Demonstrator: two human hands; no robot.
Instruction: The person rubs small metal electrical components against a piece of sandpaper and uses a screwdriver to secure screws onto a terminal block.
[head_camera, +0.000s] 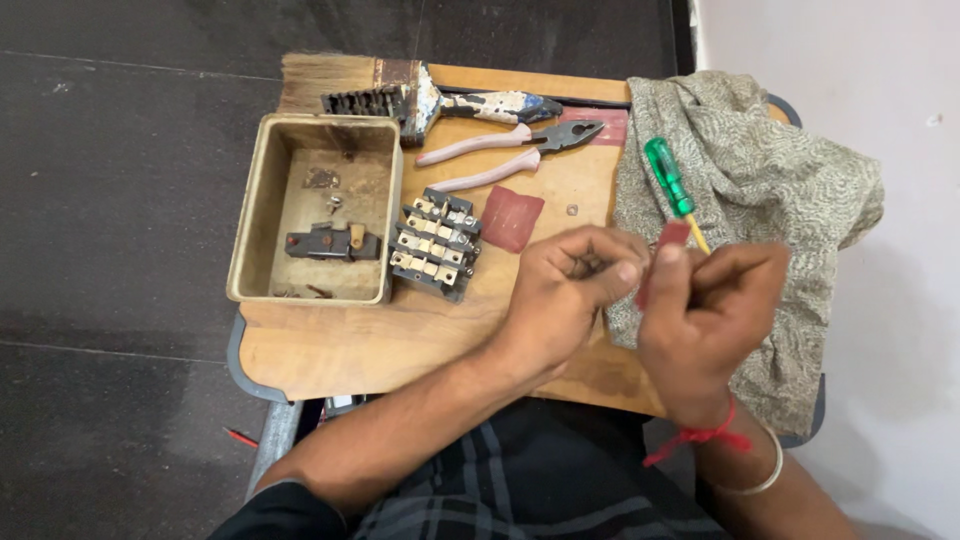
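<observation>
My left hand is closed over a small dark part that is mostly hidden inside the fingers. My right hand pinches a small reddish piece of sandpaper against that part. Just above the right hand lies a screwdriver with a green handle on a patterned cloth. Both hands hover over the right half of a wooden board. A second reddish sandpaper piece lies flat on the board, left of my left hand.
A grey switch block sits beside an open beige box holding a dark part and screws. Pliers with pink handles and a worn paintbrush lie at the board's far edge. Dark floor lies left; a pale wall stands right.
</observation>
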